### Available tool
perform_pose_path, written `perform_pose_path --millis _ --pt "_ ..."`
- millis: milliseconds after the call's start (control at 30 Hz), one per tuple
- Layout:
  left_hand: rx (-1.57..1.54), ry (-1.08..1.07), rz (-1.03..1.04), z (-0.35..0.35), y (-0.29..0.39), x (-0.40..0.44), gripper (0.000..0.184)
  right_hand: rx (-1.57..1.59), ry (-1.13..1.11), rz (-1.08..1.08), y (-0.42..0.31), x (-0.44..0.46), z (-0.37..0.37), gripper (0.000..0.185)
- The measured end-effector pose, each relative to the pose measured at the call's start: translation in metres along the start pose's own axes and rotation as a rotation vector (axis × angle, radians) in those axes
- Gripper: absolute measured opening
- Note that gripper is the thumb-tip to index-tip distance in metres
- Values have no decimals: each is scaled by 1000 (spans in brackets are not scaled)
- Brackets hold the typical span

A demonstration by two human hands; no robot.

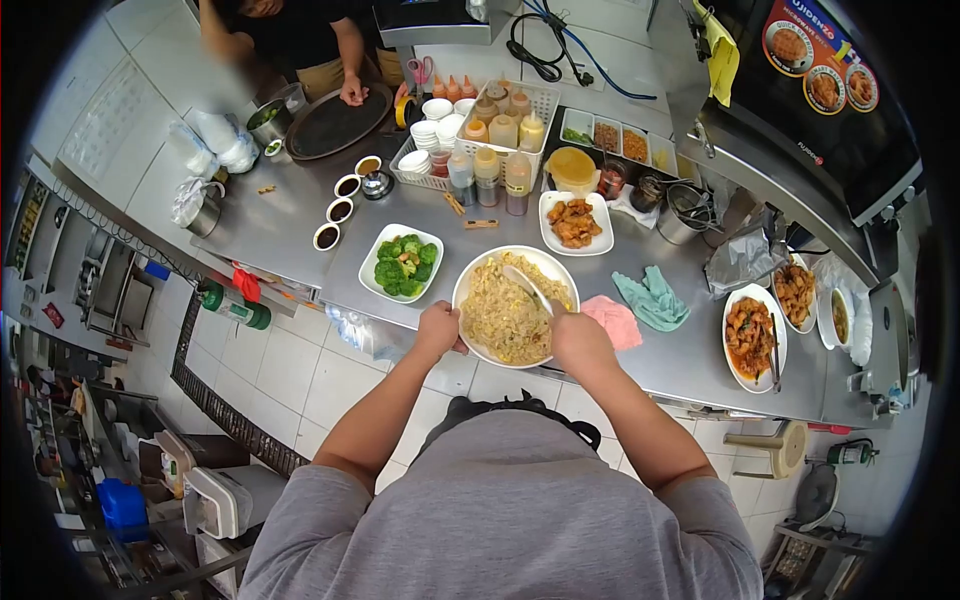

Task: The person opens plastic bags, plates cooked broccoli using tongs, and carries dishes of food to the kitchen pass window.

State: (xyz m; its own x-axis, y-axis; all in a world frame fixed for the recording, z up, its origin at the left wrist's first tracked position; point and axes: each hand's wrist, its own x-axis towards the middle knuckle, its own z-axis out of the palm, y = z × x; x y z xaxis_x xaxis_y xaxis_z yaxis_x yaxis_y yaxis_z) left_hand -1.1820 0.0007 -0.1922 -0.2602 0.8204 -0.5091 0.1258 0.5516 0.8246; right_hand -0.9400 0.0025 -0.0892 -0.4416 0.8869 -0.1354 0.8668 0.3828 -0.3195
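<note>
A large white bowl (pixel 465 338) of fried rice (pixel 505 312) sits at the counter's front edge, right before me. My left hand (pixel 438 332) is closed on its left rim, with the thumb side toward the rice. At the right rim, my right hand (pixel 583 343) is closed round the end of a white spoon (pixel 529 284) that lies across the rice. The hand hides that end of the spoon and part of the rim. Left of the rice stands a square white dish of broccoli (pixel 407 265). Behind it is a white dish of fried chicken pieces (pixel 574 223).
Pink (pixel 613 322) and green cloths (pixel 652 298) lie to the right. Beyond them is an oval plate of saucy food (pixel 752 335). Sauce cups (pixel 327 237) and squeeze bottles (pixel 487 166) stand behind. Across the counter, a person's hand (pixel 354 91) rests by a round dark tray (pixel 340 122).
</note>
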Motion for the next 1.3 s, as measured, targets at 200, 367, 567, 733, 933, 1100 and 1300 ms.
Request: perform_pose_path --millis 200,367,567,733,933,1100,1300 --pt "-15 -21 6 -1 -2 1 29 -30 -101 49 -9 -13 15 36" --pt "-13 -12 3 -2 -7 5 30 -40 -5 -30 -21 -30 -22 38" --pt "0 5 44 1 -2 4 29 55 -15 -11 -1 -28 -12 41" --pt "238 43 102 2 7 -4 26 637 273 182 69 -29 -46 34" --pt "617 319 316 7 0 49 39 111 673 432 219 9 -111 29" --pt "779 294 297 12 27 58 36 -335 409 584 296 86 -133 34" --pt "666 311 309 6 1 43 29 -201 574 290 198 66 -83 51"
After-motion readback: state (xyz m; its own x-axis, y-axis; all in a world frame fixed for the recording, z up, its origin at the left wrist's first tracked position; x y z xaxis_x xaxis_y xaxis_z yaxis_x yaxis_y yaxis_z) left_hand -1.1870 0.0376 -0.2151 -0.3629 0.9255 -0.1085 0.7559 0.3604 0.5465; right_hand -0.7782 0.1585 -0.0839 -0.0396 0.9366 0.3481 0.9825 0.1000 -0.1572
